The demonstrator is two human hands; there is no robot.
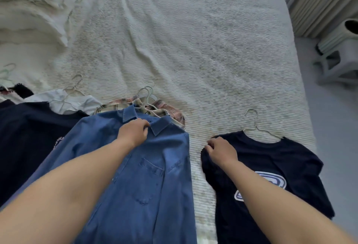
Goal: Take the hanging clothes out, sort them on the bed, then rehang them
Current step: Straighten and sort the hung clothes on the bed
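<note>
The denim shirt [147,176] lies face up on the bed [193,40], collar toward the far side, overlapping a plaid shirt [170,113] whose hangers [145,96] poke out past its collar. Just right of it, with a strip of bedding between, lies a navy tee [271,166] with a pale logo, a wire hanger [257,127] still in its neck. To the left, another dark top [29,137] is partly under the denim sleeve, and behind it a white garment [64,101] with hangers, then more clothes at the frame edge, too cut off to tell. The bed has a cream ribbed cover, with rumpled bedding [33,5] piled at the far left corner. Past the right edge, on a grey floor, stands a pale stool [337,54] beside a curtain [325,1]. Both my forearms reach forward from the bottom of the view. My left hand [133,133] sits on the denim collar, fingers curled and pinching the fabric at the neck opening. My right hand [220,150] is on the tee's left shoulder, fingers curled down into the cloth, gripping it near the sleeve edge.
</note>
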